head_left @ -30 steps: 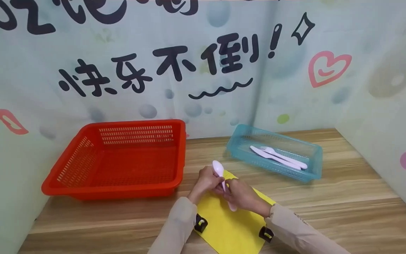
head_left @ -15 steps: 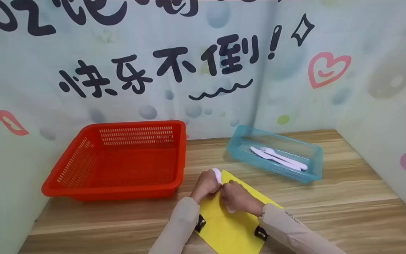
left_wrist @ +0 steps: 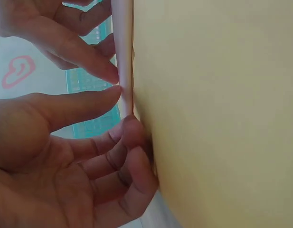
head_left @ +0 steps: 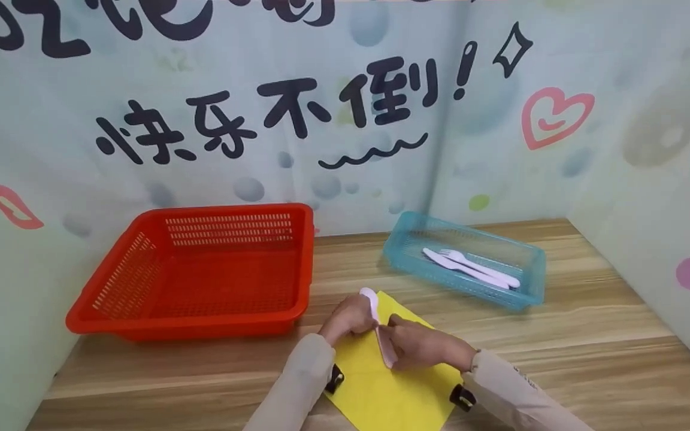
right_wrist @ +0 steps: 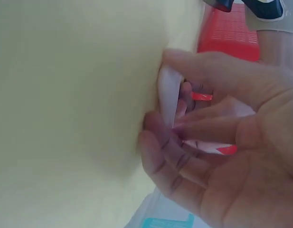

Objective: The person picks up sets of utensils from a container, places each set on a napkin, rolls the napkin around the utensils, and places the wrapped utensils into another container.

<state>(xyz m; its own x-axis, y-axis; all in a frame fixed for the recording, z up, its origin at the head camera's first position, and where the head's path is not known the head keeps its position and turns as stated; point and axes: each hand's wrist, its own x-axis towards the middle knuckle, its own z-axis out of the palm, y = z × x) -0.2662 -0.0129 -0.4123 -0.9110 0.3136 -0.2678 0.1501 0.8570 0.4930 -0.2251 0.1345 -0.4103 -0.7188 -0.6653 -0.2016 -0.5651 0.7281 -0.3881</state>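
A pale pink plastic spoon (head_left: 386, 350) lies lengthwise over the yellow sheet (head_left: 399, 398), close to its surface. My left hand (head_left: 354, 315) pinches it near the bowl end, which shows just past the knuckles. On the handle side, my right hand (head_left: 421, 345) holds the spoon between thumb and fingers. In the left wrist view, thumb and fingertips meet at the spoon (left_wrist: 122, 52) beside the sheet (left_wrist: 217, 104), with the other hand's fingers above. The right wrist view has the thumb on the handle's end (right_wrist: 169, 92) and the fingertips against the sheet.
A red plastic basket (head_left: 186, 326) stands on the wooden table (head_left: 201, 383) at the left. Back right is a blue basket (head_left: 465, 286) holding a pink knife (head_left: 462, 267) and a fork (head_left: 483, 269). A printed curtain (head_left: 297, 173) closes off the back.
The spoon has come down from a raised angle to lie flatter over the yellow sheet. The hands lowered with it, and the right hand then shifted slightly right, uncovering the handle.
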